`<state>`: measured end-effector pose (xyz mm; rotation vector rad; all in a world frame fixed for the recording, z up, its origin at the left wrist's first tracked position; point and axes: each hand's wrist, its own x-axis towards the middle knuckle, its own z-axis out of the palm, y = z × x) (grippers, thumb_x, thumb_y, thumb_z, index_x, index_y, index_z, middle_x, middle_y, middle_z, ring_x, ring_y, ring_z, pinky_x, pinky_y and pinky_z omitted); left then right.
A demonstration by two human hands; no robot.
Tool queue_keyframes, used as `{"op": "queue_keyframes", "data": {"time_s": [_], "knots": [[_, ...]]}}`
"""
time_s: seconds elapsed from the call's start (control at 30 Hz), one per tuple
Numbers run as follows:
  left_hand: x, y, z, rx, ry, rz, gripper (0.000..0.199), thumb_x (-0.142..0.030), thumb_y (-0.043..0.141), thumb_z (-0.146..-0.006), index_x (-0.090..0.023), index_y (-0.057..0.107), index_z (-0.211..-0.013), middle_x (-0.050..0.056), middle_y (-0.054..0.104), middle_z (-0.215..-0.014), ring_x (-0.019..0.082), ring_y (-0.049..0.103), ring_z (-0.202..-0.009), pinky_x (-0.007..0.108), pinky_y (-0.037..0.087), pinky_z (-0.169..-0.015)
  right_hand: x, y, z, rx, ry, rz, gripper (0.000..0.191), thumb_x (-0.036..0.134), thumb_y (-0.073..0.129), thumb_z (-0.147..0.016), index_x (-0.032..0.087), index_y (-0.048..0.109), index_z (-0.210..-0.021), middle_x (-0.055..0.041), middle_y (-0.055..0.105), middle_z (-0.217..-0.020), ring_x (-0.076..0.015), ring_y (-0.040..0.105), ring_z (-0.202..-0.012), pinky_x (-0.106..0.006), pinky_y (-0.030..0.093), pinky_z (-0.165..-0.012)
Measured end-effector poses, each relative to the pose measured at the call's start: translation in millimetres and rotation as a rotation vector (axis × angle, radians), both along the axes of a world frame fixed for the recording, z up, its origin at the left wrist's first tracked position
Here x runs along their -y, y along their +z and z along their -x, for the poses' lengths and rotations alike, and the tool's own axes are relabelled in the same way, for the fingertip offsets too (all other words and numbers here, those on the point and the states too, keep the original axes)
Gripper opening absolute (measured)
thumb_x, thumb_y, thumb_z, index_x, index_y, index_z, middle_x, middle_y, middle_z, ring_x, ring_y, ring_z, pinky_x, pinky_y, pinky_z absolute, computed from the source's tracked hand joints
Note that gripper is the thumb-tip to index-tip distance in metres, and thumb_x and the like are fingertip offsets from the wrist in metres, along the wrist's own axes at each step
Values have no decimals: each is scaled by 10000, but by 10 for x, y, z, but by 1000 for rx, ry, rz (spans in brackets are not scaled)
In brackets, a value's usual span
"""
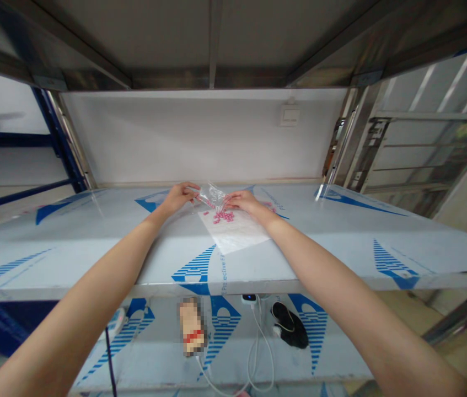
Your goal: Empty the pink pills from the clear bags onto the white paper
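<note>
- Two hands are in use: the left hand [178,197] is nearly closed, pinching one edge of a clear plastic bag [212,196].
- The bag is held up by the partly closed right hand [246,203] at its other edge.
- Small pink pieces [223,217] are caught below on a white sheet [233,234] on the desk [92,248].

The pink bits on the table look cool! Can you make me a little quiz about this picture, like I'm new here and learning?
1. True or false: the left hand and the right hand both touch the clear plastic bag.
2. What is on the wall?
A) a white switch plate
B) a clock
C) a mirror
3. Fill in the blank: the small pieces on the white sheet are the colour ____.

Key: 1 true; 2 A; 3 pink.
</note>
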<state>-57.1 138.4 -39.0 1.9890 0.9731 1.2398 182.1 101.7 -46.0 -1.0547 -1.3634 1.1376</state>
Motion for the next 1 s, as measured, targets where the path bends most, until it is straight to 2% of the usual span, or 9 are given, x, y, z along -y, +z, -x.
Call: {"op": "queue_keyframes", "data": {"time_s": [0.2, 0.4, 0.5, 0.67, 0.73, 0.8, 0.9, 1.0], "knots": [[-23, -3, 20, -22, 50, -21, 383, -275, 683, -681, -116, 683, -1029, 46, 703, -697, 164, 604, -653, 293, 455, -709, -38, -35, -24, 6, 23, -26, 199, -67, 639, -765, 125, 668, -722, -49, 695, -703, -127, 669, -633, -266, 581, -794], [-20, 1, 0, -5, 78, 50, 236, -252, 713, -679, -103, 719, -863, 97, 730, -785, 166, 606, -661, 302, 468, -723, -91, -65, -41, 22, 29, -48, 196, -58, 642, -757, 132, 667, -717, -52, 697, -721, -124, 669, -649, -259, 575, -797], [12, 20, -30, 22, 73, 83, 230, -291, 737, -687, -112, 726, -832, 99, 737, -825, 167, 613, -675, 304, 478, -742, -96, -71, -36, 26, 29, -55, 200, -54, 617, -760, 137, 667, -722, -42, 695, -716, -119, 663, -660, -245, 573, -794], [132, 66, -53, 27, -17, 161, 334, -372, 727, -744, -132, 745, -976, 100, 745, -944, 184, 652, -786, 305, 482, -818, -67, -63, -23, -1, 37, -41, 201, -48, 610, -758, 144, 662, -729, -55, 697, -783, -118, 656, -684, -256, 556, -846], [165, 63, -52, -3, -80, 173, 384, -364, 741, -732, -131, 737, -1037, 101, 744, -970, 195, 658, -836, 306, 477, -840, -49, -57, -18, -32, 49, -32, 203, -47, 606, -763, 146, 661, -734, -60, 696, -801, -118, 649, -682, -262, 551, -857], [169, 44, -53, -41, -119, 187, 381, -333, 764, -700, -120, 741, -1014, 102, 746, -951, 204, 659, -835, 309, 477, -825, -31, -51, -12, -55, 60, -25, 207, -51, 600, -764, 144, 663, -736, -57, 696, -810, -117, 643, -681, -267, 545, -870], [128, 6, -61, -68, -130, 211, 344, -280, 774, -661, -114, 743, -962, 90, 747, -887, 201, 657, -782, 307, 481, -781, -11, -44, -3, -66, 55, -20, 221, -65, 580, -759, 138, 663, -727, -51, 694, -803, -110, 636, -674, -266, 532, -889], [77, -14, -71, -45, -93, 198, 368, -249, 761, -655, -113, 735, -995, 80, 745, -858, 195, 659, -769, 305, 484, -779, -2, -41, 8, -58, 61, -13, 220, -64, 590, -747, 144, 663, -737, -44, 695, -795, -115, 640, -692, -258, 532, -885]]}}
